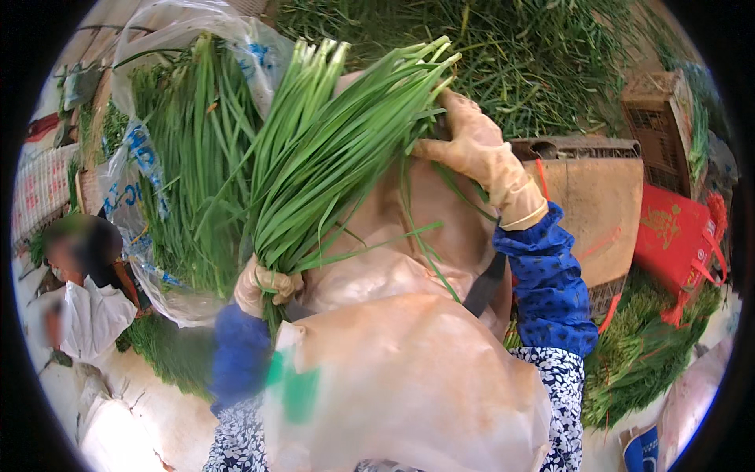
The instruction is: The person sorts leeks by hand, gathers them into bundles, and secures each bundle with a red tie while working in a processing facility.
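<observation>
A large bunch of garlic chives point(338, 141) slants across my front, its pale cut ends at the upper right and its leaf tips at the lower left. My left hand point(267, 285), in a cream glove, is closed round the leaf-tip end. At the stem end, my right hand point(476, 153) in a matching glove touches the bunch's right edge, thumb and fingers apart; some fingertips are hidden behind the leaves. A few loose blades point(425, 240) hang below the bunch over my pale plastic apron point(409, 370).
More long chives point(193, 157) fill a clear plastic bag point(130, 189) on the left. Loose greens point(535, 63) cover the far ground. Rightward are a cardboard-covered crate point(594, 204), a red bag point(668, 244) and heaped greens point(645, 346). Another person point(82, 252) is at the left.
</observation>
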The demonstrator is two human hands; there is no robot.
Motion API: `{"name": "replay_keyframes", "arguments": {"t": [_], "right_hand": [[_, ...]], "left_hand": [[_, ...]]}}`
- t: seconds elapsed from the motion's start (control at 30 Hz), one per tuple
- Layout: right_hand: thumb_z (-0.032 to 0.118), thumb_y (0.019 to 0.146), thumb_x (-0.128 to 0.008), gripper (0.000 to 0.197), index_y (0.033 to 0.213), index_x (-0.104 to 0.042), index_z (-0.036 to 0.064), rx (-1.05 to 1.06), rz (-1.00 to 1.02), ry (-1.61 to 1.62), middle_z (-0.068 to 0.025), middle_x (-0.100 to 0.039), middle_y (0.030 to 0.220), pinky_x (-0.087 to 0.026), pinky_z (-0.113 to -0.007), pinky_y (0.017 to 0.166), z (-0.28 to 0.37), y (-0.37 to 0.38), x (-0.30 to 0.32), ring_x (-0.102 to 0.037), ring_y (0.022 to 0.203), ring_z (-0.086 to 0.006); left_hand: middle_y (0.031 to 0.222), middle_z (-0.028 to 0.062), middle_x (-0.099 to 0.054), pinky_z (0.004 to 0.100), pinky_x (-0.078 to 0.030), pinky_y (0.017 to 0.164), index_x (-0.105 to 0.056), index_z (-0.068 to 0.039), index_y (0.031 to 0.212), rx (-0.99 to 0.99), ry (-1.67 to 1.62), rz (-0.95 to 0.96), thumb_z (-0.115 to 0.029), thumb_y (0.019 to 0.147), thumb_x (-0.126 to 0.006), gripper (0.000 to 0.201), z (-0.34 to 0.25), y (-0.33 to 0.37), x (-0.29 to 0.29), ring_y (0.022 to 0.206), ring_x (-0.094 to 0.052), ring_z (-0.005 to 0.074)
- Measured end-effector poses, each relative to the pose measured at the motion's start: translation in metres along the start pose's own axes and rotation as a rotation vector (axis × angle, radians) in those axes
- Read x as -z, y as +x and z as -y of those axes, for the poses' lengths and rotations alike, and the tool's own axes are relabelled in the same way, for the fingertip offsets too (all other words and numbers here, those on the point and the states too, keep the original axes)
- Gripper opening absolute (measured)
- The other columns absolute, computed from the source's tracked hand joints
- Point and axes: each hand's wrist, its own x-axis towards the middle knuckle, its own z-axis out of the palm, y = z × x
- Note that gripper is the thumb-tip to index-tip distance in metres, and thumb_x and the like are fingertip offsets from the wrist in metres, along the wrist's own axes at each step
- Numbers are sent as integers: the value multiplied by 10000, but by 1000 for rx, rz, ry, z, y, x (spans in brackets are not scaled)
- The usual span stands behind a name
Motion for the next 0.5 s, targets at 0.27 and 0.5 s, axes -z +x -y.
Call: {"name": "replay_keyframes", "arguments": {"t": [0.27, 0.5], "right_hand": [[219, 781, -709, 558, 1306, -578, 84, -70, 41, 225, -191, -682, 1062, -513, -385, 870, -8, 10, 15, -648, 1012, -338], [154, 885, -590, 239, 1120, -627, 126, 98, -99, -327, -169, -691, 883, -540, -459, 734, -5, 20, 13, -673, 853, -367]], "left_hand": [[463, 89, -486, 282, -271, 329, -560, 36, 674, -3, -410, 552, -227, 715, -733, 317, 51, 21, 40, 332, -399, 166], [506, 98, -520, 282, -285, 349, -593, 76, 802, -18, -266, 370, -233, 707, -766, 367, 53, 13, 39, 370, -432, 170]]}}
